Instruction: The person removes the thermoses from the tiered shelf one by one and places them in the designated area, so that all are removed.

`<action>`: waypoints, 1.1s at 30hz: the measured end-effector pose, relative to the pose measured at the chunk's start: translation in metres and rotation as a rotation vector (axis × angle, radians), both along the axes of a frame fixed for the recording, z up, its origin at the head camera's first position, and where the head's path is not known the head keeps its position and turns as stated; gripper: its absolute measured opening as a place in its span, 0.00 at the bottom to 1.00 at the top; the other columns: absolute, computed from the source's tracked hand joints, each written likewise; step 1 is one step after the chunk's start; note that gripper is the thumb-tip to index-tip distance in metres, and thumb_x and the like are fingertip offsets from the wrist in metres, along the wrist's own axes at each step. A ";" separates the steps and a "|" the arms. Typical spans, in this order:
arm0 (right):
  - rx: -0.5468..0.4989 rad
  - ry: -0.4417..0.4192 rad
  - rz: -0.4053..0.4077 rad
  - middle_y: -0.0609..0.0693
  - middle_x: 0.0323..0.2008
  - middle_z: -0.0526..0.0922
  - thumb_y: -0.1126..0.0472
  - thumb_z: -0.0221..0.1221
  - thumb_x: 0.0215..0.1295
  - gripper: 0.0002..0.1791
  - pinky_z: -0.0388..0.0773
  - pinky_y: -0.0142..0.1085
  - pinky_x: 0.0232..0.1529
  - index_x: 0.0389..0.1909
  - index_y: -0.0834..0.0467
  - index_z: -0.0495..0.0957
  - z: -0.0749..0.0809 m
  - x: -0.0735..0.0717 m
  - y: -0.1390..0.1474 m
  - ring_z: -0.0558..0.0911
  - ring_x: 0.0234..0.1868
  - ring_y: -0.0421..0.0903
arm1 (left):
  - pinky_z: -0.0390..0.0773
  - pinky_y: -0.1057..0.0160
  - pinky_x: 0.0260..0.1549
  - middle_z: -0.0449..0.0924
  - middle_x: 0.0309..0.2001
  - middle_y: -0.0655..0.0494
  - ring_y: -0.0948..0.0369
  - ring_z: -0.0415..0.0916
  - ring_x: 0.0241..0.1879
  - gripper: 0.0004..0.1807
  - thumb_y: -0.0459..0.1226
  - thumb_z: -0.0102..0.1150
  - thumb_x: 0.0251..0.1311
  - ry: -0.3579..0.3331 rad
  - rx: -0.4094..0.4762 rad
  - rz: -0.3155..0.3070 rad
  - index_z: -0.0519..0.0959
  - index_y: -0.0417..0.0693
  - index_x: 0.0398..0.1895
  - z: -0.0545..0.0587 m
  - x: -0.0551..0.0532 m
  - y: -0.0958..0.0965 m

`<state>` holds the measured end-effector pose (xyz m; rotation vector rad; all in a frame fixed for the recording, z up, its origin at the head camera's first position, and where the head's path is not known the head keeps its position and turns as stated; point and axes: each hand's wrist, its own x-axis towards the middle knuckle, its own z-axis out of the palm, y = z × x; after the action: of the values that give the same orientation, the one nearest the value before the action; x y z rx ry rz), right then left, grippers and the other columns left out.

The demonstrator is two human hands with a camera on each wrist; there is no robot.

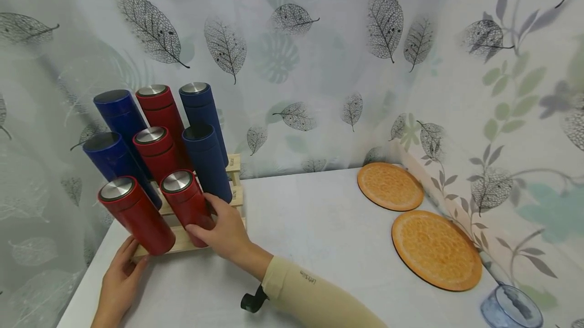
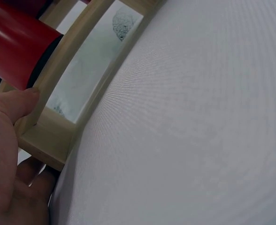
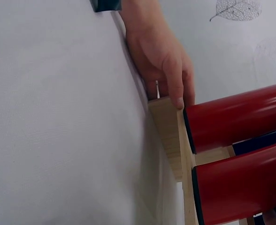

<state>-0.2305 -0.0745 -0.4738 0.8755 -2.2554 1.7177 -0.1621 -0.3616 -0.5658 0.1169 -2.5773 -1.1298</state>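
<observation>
A stepped wooden rack bears rows of red and blue thermos bottles on the table's left side. My right hand grips the right-hand red thermos bottle of the front row, thumb on its near side and fingers round its right side. Beside it another red thermos bottle leans to the left on the front step. My left hand holds the rack's front left corner. In the left wrist view its thumb lies on the step's edge close to a bottle's base, its other fingers behind the end piece.
Behind the front row stand blue bottles and red bottles with steel or dark lids. Two round orange-brown mats lie at the table's right, near a glass-like bowl. A leaf-patterned curtain hangs behind.
</observation>
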 end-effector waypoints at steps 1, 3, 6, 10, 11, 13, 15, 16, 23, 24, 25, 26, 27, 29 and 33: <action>-0.002 0.005 -0.001 0.41 0.62 0.84 0.54 0.73 0.71 0.34 0.81 0.27 0.56 0.75 0.51 0.73 0.000 0.000 0.000 0.81 0.60 0.34 | 0.59 0.92 0.50 0.55 0.84 0.38 0.31 0.60 0.76 0.35 0.39 0.58 0.83 0.000 0.004 -0.001 0.60 0.31 0.83 0.000 0.000 0.000; -0.009 0.016 -0.004 0.42 0.62 0.84 0.54 0.74 0.71 0.34 0.81 0.27 0.56 0.75 0.51 0.73 -0.001 0.001 0.001 0.81 0.60 0.34 | 0.59 0.92 0.50 0.56 0.84 0.39 0.31 0.61 0.76 0.35 0.39 0.58 0.83 -0.003 -0.002 0.003 0.61 0.32 0.83 -0.001 0.001 0.001; -0.019 0.023 -0.011 0.41 0.63 0.84 0.54 0.74 0.70 0.35 0.81 0.27 0.56 0.75 0.51 0.74 0.000 0.001 0.002 0.81 0.60 0.34 | 0.59 0.91 0.50 0.56 0.84 0.41 0.34 0.61 0.77 0.35 0.40 0.58 0.82 0.004 -0.001 0.002 0.61 0.33 0.83 0.000 0.000 0.001; -0.026 0.018 -0.008 0.42 0.63 0.84 0.54 0.75 0.70 0.36 0.81 0.27 0.56 0.76 0.51 0.74 0.002 0.002 0.004 0.82 0.60 0.34 | 0.59 0.91 0.51 0.57 0.84 0.41 0.37 0.60 0.78 0.35 0.40 0.60 0.82 0.021 -0.002 -0.002 0.62 0.33 0.83 0.002 -0.001 0.001; -0.025 0.018 -0.005 0.42 0.63 0.84 0.54 0.75 0.70 0.36 0.81 0.27 0.56 0.76 0.51 0.73 0.002 0.002 0.005 0.82 0.60 0.34 | 0.59 0.91 0.52 0.57 0.84 0.41 0.38 0.60 0.78 0.35 0.39 0.60 0.82 0.023 0.001 -0.004 0.62 0.33 0.83 0.002 -0.001 0.002; -0.023 0.024 0.003 0.43 0.64 0.84 0.53 0.75 0.70 0.37 0.81 0.27 0.56 0.77 0.51 0.73 0.002 0.003 0.006 0.82 0.60 0.35 | 0.59 0.91 0.52 0.57 0.84 0.41 0.37 0.61 0.78 0.35 0.39 0.59 0.82 0.015 0.000 0.002 0.61 0.33 0.83 0.003 -0.001 0.002; -0.020 0.030 0.008 0.42 0.64 0.84 0.53 0.75 0.70 0.37 0.81 0.27 0.56 0.77 0.50 0.73 0.001 0.004 0.007 0.82 0.61 0.35 | 0.59 0.91 0.51 0.56 0.85 0.41 0.36 0.61 0.78 0.35 0.39 0.59 0.82 0.002 0.002 0.010 0.61 0.34 0.84 0.003 -0.001 0.002; -0.019 0.031 0.007 0.42 0.64 0.84 0.53 0.75 0.70 0.37 0.81 0.27 0.56 0.77 0.50 0.73 0.001 0.005 0.008 0.82 0.61 0.35 | 0.59 0.91 0.51 0.56 0.85 0.41 0.35 0.60 0.78 0.35 0.40 0.58 0.83 -0.008 0.004 0.013 0.61 0.35 0.84 0.003 -0.001 0.002; -0.024 0.052 0.016 0.42 0.64 0.84 0.52 0.75 0.70 0.37 0.82 0.29 0.56 0.76 0.50 0.73 0.005 0.008 0.016 0.82 0.61 0.35 | 0.57 0.91 0.51 0.54 0.85 0.41 0.32 0.60 0.77 0.35 0.40 0.57 0.83 -0.015 0.015 0.005 0.59 0.35 0.85 0.003 0.000 0.003; -0.026 0.059 0.016 0.42 0.64 0.84 0.53 0.75 0.70 0.37 0.83 0.30 0.56 0.76 0.50 0.74 0.005 0.008 0.018 0.82 0.61 0.35 | 0.58 0.91 0.51 0.54 0.85 0.41 0.32 0.60 0.77 0.35 0.40 0.57 0.83 -0.015 0.018 0.003 0.59 0.35 0.85 0.002 0.000 0.002; -0.028 0.066 0.015 0.42 0.64 0.85 0.53 0.75 0.69 0.37 0.83 0.30 0.56 0.76 0.50 0.74 0.005 0.009 0.019 0.82 0.60 0.35 | 0.58 0.91 0.51 0.54 0.85 0.41 0.32 0.60 0.77 0.35 0.40 0.57 0.83 -0.018 0.020 0.003 0.59 0.35 0.85 0.002 0.000 0.002; -0.032 0.070 0.016 0.43 0.64 0.85 0.54 0.76 0.69 0.37 0.83 0.31 0.56 0.76 0.50 0.74 0.005 0.009 0.021 0.83 0.60 0.35 | 0.58 0.91 0.51 0.54 0.85 0.41 0.32 0.60 0.77 0.35 0.41 0.57 0.83 -0.022 0.021 0.004 0.59 0.35 0.85 0.002 0.000 0.002; -0.035 0.073 0.016 0.43 0.63 0.85 0.54 0.76 0.69 0.37 0.84 0.32 0.56 0.76 0.51 0.74 0.005 0.010 0.023 0.83 0.60 0.35 | 0.58 0.91 0.51 0.54 0.85 0.41 0.32 0.60 0.77 0.35 0.41 0.57 0.83 -0.027 0.022 0.007 0.59 0.35 0.85 0.001 0.000 0.002; -0.044 0.078 0.016 0.43 0.63 0.85 0.55 0.76 0.68 0.37 0.84 0.33 0.56 0.76 0.50 0.74 0.005 0.010 0.027 0.83 0.60 0.35 | 0.58 0.91 0.51 0.54 0.85 0.41 0.32 0.60 0.77 0.36 0.41 0.57 0.83 -0.034 0.024 0.009 0.59 0.35 0.85 0.001 0.000 0.001; -0.053 0.089 0.026 0.42 0.63 0.85 0.54 0.76 0.69 0.37 0.84 0.33 0.57 0.76 0.50 0.74 0.004 0.009 0.035 0.83 0.60 0.35 | 0.59 0.91 0.51 0.54 0.85 0.42 0.33 0.59 0.78 0.35 0.41 0.57 0.83 -0.033 0.020 0.018 0.59 0.36 0.85 0.001 0.000 0.000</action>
<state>-0.2212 -0.0399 -0.4694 0.9547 -2.1416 1.7056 -0.1622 -0.3613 -0.5651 0.1644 -2.5892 -1.1571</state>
